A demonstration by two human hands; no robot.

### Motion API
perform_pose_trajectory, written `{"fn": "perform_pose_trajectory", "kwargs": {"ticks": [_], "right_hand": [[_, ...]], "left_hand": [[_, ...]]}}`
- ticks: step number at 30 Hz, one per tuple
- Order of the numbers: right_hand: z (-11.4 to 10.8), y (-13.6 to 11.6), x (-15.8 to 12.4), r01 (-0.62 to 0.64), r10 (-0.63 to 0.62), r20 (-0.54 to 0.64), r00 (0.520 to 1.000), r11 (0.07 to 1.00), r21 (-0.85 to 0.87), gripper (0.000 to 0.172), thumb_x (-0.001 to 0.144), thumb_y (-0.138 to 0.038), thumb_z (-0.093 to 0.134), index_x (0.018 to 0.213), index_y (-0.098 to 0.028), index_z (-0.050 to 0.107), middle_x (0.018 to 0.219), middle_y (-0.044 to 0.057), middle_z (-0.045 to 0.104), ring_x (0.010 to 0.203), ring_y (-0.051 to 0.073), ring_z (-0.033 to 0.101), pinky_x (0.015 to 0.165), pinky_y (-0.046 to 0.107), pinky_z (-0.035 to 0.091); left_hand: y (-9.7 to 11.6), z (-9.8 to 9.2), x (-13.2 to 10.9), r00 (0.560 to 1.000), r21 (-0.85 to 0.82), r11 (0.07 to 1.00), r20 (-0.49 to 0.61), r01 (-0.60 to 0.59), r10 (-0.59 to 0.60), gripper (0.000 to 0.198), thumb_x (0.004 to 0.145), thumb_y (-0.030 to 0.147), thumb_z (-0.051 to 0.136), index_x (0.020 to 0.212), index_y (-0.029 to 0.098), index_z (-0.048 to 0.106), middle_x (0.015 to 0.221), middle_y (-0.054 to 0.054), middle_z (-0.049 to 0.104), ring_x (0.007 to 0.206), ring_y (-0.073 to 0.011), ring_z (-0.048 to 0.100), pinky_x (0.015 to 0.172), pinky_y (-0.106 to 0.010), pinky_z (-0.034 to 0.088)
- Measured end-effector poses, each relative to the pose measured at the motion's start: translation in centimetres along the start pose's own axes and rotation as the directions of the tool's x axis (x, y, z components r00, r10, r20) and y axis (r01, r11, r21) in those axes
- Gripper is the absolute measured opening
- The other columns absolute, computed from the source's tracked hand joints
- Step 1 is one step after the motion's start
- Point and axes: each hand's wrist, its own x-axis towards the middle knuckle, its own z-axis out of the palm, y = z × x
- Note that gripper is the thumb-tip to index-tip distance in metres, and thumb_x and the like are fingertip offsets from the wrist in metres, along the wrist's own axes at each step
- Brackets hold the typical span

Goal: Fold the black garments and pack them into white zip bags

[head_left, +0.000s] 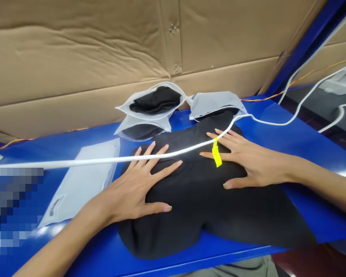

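Observation:
A folded black cloth garment (213, 209) lies on the blue table, and a yellow tag (217, 154) hangs on it. My left hand (135, 188) rests flat on the garment with its fingers spread. My right hand (242, 163) presses flat on it too, its fingers beside the tag. Neither hand grips anything. A white cable (109, 159) runs across the view, above the garment and my left fingers. Behind the garment are several frosted plastic bags, one holding a black item (155, 100).
The blue table (311, 204) has a flat white plastic bag (80, 184) at its left. Brown cardboard (75, 50) lines the wall behind. A blue upright post (300, 46) stands at the back right, with white and thin orange cables near it. The lower left corner is pixelated.

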Motion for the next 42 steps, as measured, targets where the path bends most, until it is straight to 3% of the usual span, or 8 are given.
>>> {"fn": "perform_pose_trajectory", "kwargs": {"ticks": [3, 8, 13, 16, 22, 26, 33, 42], "right_hand": [[-0.4, 0.3, -0.1, 0.001, -0.002, 0.023, 1.0, 1.0, 0.015, 0.085, 0.091, -0.071, 0.071, 0.164, -0.038, 0.044, 0.182, 0.014, 0.012, 0.163, 0.052, 0.013, 0.123, 0.083, 0.02], [-0.2, 0.0, 0.1, -0.024, 0.025, -0.031, 0.999, 0.999, 0.024, 0.059, 0.101, -0.059, 0.063, 0.157, -0.04, 0.056, 0.18, 0.01, 0.024, 0.162, 0.046, 0.026, 0.125, 0.076, 0.027], [0.4, -0.4, 0.3, -0.07, 0.068, -0.042, 0.997, 0.996, -0.055, 0.067, 0.102, -0.064, 0.059, 0.163, -0.037, 0.047, 0.179, 0.012, 0.025, 0.163, 0.047, 0.02, 0.124, 0.081, 0.022], [0.2, -0.5, 0.4, -0.022, 0.019, -0.05, 0.999, 0.999, -0.049, 0.066, 0.104, -0.06, 0.057, 0.163, -0.034, 0.047, 0.179, 0.014, 0.024, 0.163, 0.045, 0.023, 0.126, 0.077, 0.024], [-0.3, -0.5, 0.6, 0.104, -0.105, -0.031, 0.994, 0.994, -0.031, 0.049, 0.108, -0.051, 0.055, 0.152, -0.031, 0.062, 0.176, 0.014, 0.033, 0.162, 0.039, 0.032, 0.127, 0.069, 0.033], [-0.2, -0.6, 0.5, 0.049, -0.052, -0.032, 0.998, 0.995, -0.083, 0.054, 0.108, -0.054, 0.053, 0.157, -0.033, 0.057, 0.175, 0.015, 0.036, 0.162, 0.039, 0.031, 0.126, 0.071, 0.031], [0.4, -0.4, 0.2, -0.03, 0.03, 0.001, 1.0, 0.989, -0.143, 0.069, 0.106, -0.066, 0.047, 0.166, -0.032, 0.043, 0.179, 0.014, 0.025, 0.164, 0.047, 0.021, 0.125, 0.079, 0.024], [0.7, -0.3, 0.2, -0.038, 0.034, -0.027, 0.999, 0.982, -0.184, 0.079, 0.106, -0.071, 0.043, 0.171, -0.028, 0.031, 0.177, 0.017, 0.029, 0.164, 0.044, 0.023, 0.125, 0.077, 0.028]], "left_hand": [[0.0, -0.1, 0.0, 1.0, -0.007, 1.0, 0.002, 0.008, -0.008, 0.093, 0.091, 0.079, 0.064, 0.169, 0.045, 0.027, 0.183, -0.007, 0.012, 0.164, -0.0541, 0.012, 0.124, -0.082, 0.021], [0.1, -0.3, -0.1, 1.0, -0.016, 1.0, 0.018, 0.02, -0.019, 0.09, 0.093, 0.078, 0.062, 0.169, 0.045, 0.026, 0.183, -0.007, 0.01, 0.164, -0.054, 0.008, 0.124, -0.082, 0.021], [0.1, -0.3, -0.1, 0.999, -0.008, 0.999, 0.041, 0.033, -0.032, 0.091, 0.093, 0.079, 0.06, 0.17, 0.044, 0.026, 0.183, -0.008, 0.008, 0.164, -0.0535, 0.003, 0.124, -0.083, 0.018], [0.1, -0.4, -0.2, 0.999, -0.012, 0.999, 0.044, 0.029, -0.029, 0.09, 0.094, 0.078, 0.059, 0.17, 0.044, 0.025, 0.183, -0.008, 0.007, 0.164, -0.0537, 0.002, 0.123, -0.084, 0.019], [0.0, -0.3, -0.3, 0.998, -0.019, 0.999, 0.06, 0.037, -0.036, 0.089, 0.095, 0.079, 0.056, 0.17, 0.044, 0.024, 0.183, -0.008, 0.005, 0.164, -0.0544, -0.001, 0.122, -0.085, 0.02], [0.1, -0.1, -0.3, 0.998, 0.002, 0.999, 0.056, 0.033, -0.033, 0.088, 0.096, 0.079, 0.055, 0.171, 0.044, 0.022, 0.183, -0.008, 0.005, 0.164, -0.0532, -0.001, 0.123, -0.084, 0.02], [0.0, 0.2, -0.2, 0.999, 0.036, 0.999, 0.023, 0.022, -0.023, 0.089, 0.095, 0.079, 0.056, 0.17, 0.046, 0.022, 0.183, -0.007, 0.011, 0.165, -0.0511, 0.007, 0.124, -0.084, 0.02], [-0.1, 0.2, -0.2, 0.999, 0.031, 0.999, 0.029, 0.023, -0.024, 0.089, 0.096, 0.079, 0.055, 0.17, 0.046, 0.02, 0.183, -0.006, 0.004, 0.164, -0.0524, 0.003, 0.124, -0.084, 0.019]]}}
